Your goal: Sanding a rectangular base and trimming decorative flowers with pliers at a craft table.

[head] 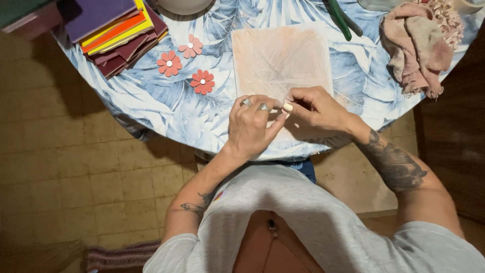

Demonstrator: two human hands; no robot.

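Three red flowers [187, 63] lie finished at 10 o'clock of the board [281, 58]. Left hand [250, 126] and right hand [316, 108] pinch together on something small at its near edge, hidden. Coloured sheets [116, 30] remain stacked.

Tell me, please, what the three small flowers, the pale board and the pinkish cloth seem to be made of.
Flowers: probably craft foam or felt; flat, matte red petals with white centres. Board: perhaps wood or plastic; pale, dull, with many fine scratches. Cloth: soft woven fabric, crumpled, stained, frayed at its edge.
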